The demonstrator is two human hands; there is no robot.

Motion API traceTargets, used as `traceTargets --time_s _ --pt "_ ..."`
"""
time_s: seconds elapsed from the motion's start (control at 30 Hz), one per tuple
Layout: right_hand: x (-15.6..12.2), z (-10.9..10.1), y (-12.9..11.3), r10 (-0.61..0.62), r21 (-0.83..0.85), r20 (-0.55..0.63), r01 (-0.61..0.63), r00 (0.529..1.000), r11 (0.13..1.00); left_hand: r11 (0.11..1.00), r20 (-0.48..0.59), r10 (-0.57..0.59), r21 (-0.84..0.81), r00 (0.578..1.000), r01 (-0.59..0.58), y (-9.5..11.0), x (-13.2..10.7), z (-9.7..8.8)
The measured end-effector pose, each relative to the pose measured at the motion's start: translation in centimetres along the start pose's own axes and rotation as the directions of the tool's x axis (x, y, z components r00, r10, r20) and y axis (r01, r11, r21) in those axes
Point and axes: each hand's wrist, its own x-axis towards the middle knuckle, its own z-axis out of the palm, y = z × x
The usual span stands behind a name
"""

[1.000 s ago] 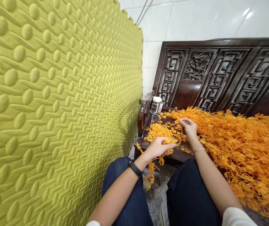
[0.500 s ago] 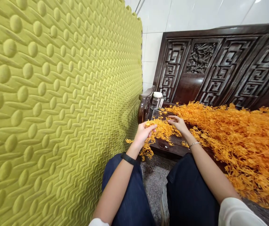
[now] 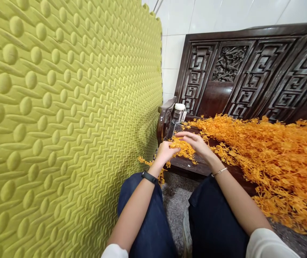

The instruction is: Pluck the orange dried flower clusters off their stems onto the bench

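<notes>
My left hand (image 3: 164,152) is closed on a bunch of orange plastic sprigs (image 3: 181,147) at the near left end of a dark carved wooden bench (image 3: 231,71). Strands of the bunch hang below the hand, over the bench edge. My right hand (image 3: 196,142) reaches across to the same bunch, its fingers stretched out over the top of it and touching it. A large heap of the same orange sprigs (image 3: 274,157) covers the bench seat to the right.
A tall yellow-green embossed foam mat (image 3: 62,107) stands upright close on the left. A small clear jar with a white lid (image 3: 179,114) stands by the bench armrest (image 3: 164,118). My knees in dark trousers (image 3: 212,218) are below, over speckled floor (image 3: 176,200).
My left hand has lifted a bunch of sprigs from the bench edge up and to the left. My right hand moved left from the heap to meet it over the bunch.
</notes>
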Motion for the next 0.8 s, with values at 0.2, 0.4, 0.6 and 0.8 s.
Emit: traceTargets --time_s 0.2,0.4,0.6,0.8 --pt "-1.1 1.8 -2.0 -0.08 -0.192 -0.094 0.061 0.992 0.98 0.981 0.151 0.115 0.136 0.982 -0.136 -0.1 -0.2 0.5" --pt "0.0 1.6 0.4 0.12 0.121 -0.408 -0.077 0.905 0.99 0.979 0.067 0.113 0.162 0.991 -0.123 0.1 0.3 2.0" --pt "1.1 1.8 1.3 0.263 0.318 -0.509 -0.105 0.82 0.942 0.995 -0.015 0.062 0.08 0.998 -0.061 -0.1 1.8 3.4" --pt "1.6 0.7 1.9 0.352 0.413 -0.492 -0.143 0.796 0.899 1.0 0.015 0.031 -0.001 0.999 -0.031 0.4 2.2 3.8"
